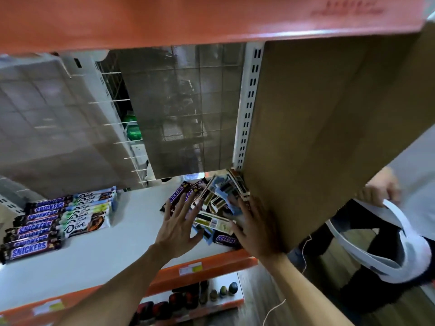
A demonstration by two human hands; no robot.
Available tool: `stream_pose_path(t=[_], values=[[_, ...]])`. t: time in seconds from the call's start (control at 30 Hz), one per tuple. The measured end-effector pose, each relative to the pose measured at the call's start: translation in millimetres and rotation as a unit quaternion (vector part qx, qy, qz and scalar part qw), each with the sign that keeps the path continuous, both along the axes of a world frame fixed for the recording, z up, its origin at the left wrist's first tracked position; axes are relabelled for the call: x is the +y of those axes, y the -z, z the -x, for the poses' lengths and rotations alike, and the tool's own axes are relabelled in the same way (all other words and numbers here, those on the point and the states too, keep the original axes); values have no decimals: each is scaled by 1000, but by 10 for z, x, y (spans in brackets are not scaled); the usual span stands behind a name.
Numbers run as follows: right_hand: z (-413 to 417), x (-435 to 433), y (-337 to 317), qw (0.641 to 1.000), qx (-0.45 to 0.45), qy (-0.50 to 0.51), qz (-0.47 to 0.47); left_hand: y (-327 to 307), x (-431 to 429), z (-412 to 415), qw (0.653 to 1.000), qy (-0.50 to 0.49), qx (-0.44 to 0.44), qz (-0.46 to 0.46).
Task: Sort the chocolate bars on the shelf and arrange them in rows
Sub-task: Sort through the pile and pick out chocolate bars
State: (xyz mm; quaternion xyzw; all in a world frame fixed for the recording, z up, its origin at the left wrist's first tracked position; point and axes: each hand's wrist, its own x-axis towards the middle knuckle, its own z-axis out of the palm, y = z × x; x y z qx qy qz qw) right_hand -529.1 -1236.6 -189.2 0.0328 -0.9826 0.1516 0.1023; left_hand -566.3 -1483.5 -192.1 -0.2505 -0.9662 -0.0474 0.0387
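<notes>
Left hand (pixel 179 222) fingers spread wide over messy bar pile (pixel 217 200) — right hand (pixel 254 229) flat on it, fingers loose, beside cardboard box (pixel 317 125).

"SNICKERS" reads in white on the dark brown wrapped bars (pixel 30 251) at left and on one loose brown bar (pixel 226 240) at right; "Dove" marks the white-and-brown wrapped bars (pixel 84 225).

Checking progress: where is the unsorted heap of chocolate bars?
In the head view, the jumbled heap of chocolate bars lies at the white shelf's right end, against the brown cardboard panel, between the left hand and right hand.
</notes>
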Motion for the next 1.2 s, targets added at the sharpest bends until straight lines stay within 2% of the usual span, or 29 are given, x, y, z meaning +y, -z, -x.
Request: stream_pose_path(t=[0.33, 0.63, 0.87, 1.1, 1.2], values=[[34, 52, 263, 999, -32, -2, 7, 335, 198, 109, 997, 41, -54, 36], [435, -68, 419, 999, -16, 46, -2, 574, 344, 278, 994, 57, -31, 85], [647, -94, 560, 997, -29, 48, 45, 567, 377, 346, 988, 80, -30, 128], [750, -93, 632, 996, -40, 56, 55, 560, 173, 290, 983, 86, -15, 161], [742, -110, 623, 995, -46, 58, 65, 571, 0, 232, 981, 68, -36, 176]])
